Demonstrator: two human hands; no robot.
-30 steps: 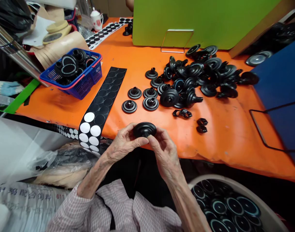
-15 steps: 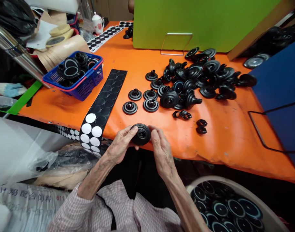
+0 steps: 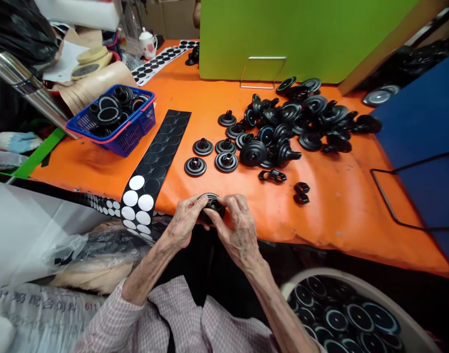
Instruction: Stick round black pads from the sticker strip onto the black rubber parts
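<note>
Orange tabletop [image 3: 320, 220], green panel [image 3: 308, 39] behind

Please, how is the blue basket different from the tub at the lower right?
Colour: the basket is blue with reddish trim, while the tub is pale beige. Shape: the basket looks roughly rectangular; the tub is rounded. Place: the basket stands on the table; the tub sits lower, by the table's front edge. Both hold black round parts.
</note>
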